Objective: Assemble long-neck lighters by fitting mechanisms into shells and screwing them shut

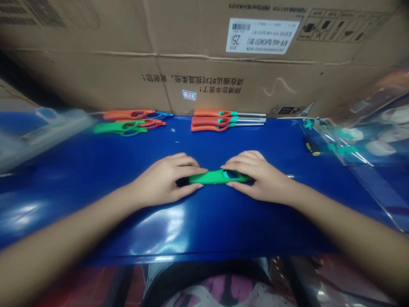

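Note:
A green lighter handle (212, 177) lies on the blue table (96, 179), held at both ends. My left hand (166, 179) pinches its left end, with a dark part showing under the fingers. My right hand (255, 175) grips its right end, near a teal trigger; a thin metal tip sticks out to the right of that hand. Both hands rest on the table surface, fingers curled round the handle.
Three orange lighters with metal tubes (223, 120) lie at the back centre. Orange and green handle shells (131, 121) lie at the back left. A screwdriver (312, 147) and clear bags of teal parts (341, 143) sit at the right. A cardboard box (204, 55) walls the back.

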The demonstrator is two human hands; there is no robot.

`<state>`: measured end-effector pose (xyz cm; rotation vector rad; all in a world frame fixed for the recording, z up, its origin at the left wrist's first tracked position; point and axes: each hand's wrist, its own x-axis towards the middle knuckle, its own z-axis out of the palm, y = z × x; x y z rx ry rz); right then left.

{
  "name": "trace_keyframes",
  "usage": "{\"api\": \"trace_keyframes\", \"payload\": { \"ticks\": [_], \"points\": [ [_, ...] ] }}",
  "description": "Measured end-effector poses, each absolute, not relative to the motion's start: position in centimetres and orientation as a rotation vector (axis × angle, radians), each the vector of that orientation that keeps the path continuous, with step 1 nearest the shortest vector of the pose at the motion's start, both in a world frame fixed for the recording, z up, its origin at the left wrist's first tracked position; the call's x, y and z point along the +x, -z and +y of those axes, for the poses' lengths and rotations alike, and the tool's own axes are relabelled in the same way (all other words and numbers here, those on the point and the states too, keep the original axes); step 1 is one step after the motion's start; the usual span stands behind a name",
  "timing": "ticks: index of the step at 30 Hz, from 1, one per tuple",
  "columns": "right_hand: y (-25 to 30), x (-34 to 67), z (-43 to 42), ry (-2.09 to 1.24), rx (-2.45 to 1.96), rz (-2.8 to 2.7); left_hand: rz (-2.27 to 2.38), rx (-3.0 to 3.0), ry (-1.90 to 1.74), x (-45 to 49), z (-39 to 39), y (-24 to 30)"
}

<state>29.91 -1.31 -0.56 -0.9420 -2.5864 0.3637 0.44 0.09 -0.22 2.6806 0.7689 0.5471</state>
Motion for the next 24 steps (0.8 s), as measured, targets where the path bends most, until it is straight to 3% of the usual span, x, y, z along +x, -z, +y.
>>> {"api": "trace_keyframes", "payload": {
  "ticks": [13, 24],
  "points": [
    [0.6, 29.9, -1.3, -0.204, -0.852, -2.629, 0.797, 3.04, -0.504, 0.9, -0.6, 0.4],
    [0.8, 30.0, -2.0, 0.016, -0.663, -2.544, 0.762, 2.851, -0.671, 1.5, -1.5, 0.4]
  ]
}}
